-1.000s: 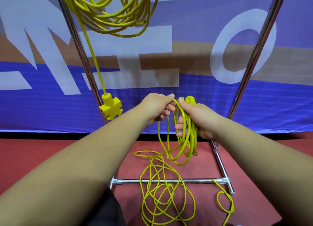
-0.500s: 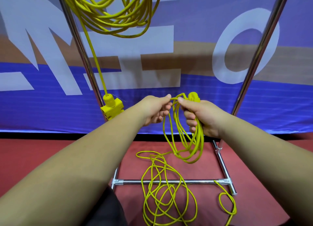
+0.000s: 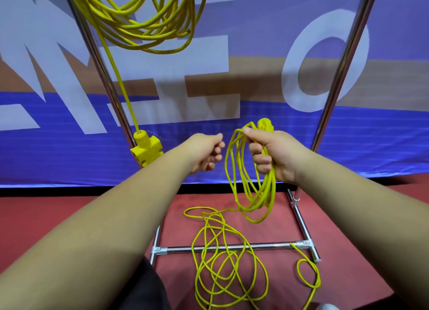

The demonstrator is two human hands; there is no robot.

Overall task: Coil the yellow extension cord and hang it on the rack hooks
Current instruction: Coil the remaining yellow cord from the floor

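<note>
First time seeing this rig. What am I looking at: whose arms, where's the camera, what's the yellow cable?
No machine here: a person works bare-handed, filmed by one camera on their head, looking forward and down. The right hand grips coiled loops of the yellow extension cord. The left hand is beside it, fingers loosely curled, holding nothing. The uncoiled tangle lies on the red floor, across the base of the metal rack. A second yellow coil hangs at the top of the picture, its socket block dangling.
</note>
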